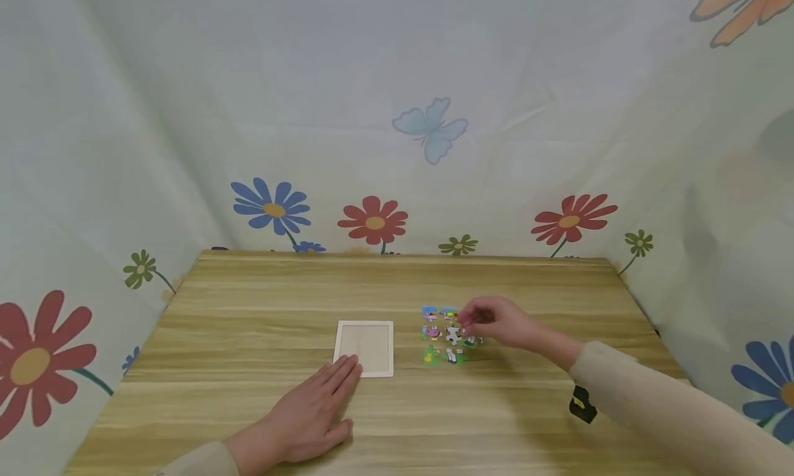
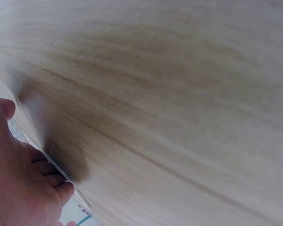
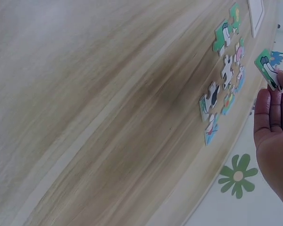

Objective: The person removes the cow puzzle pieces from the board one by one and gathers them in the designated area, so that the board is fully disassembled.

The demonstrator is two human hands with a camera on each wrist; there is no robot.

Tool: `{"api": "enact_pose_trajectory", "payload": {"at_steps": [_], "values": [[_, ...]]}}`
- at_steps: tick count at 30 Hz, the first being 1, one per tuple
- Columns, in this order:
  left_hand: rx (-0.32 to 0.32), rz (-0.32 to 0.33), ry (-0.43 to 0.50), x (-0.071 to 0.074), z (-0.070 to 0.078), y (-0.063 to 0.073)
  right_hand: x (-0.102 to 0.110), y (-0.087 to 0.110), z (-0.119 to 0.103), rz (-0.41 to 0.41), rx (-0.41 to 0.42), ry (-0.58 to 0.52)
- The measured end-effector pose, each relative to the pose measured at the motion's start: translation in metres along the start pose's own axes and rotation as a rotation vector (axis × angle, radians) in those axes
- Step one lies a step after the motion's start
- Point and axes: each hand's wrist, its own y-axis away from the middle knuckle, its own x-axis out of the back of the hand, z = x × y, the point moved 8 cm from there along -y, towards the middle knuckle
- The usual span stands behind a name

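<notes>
My left hand [image 1: 313,414] lies with its fingers straight, fingertips on the lower left corner of a shallow light wooden puzzle tray [image 1: 366,342]. Its inside shows bare wood. To the right of the tray, my right hand [image 1: 505,323] is over the edge of a group of jigsaw pieces. Between thumb and fingers it pinches a puzzle piece [image 3: 266,69], green with a black and white print, above the table. Several loose pieces lie picture side up in rough rows, among them a mostly white piece [image 1: 453,335], a pink one [image 1: 433,333] and a green one [image 1: 431,355].
The wooden table [image 1: 260,297] ends at the back against a white curtain [image 1: 335,69] printed with flowers and butterflies. A small black object [image 1: 582,405] shows beside the right sleeve [image 1: 657,400].
</notes>
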Motion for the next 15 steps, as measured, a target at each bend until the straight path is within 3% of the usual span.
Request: {"api": "enact_pose_trajectory", "payload": {"at_steps": [8,11,15], "values": [[0.001,-0.007,0.003,0.001,0.0,-0.002,0.012,0.016,-0.009,0.047,-0.018,0.024],[-0.005,0.004,-0.012,0.001,0.0,-0.002,0.014,0.016,0.007,0.05,-0.021,0.035],[-0.013,0.016,-0.02,0.0,0.001,-0.002,0.017,0.019,0.013,0.036,-0.02,0.021]]}}
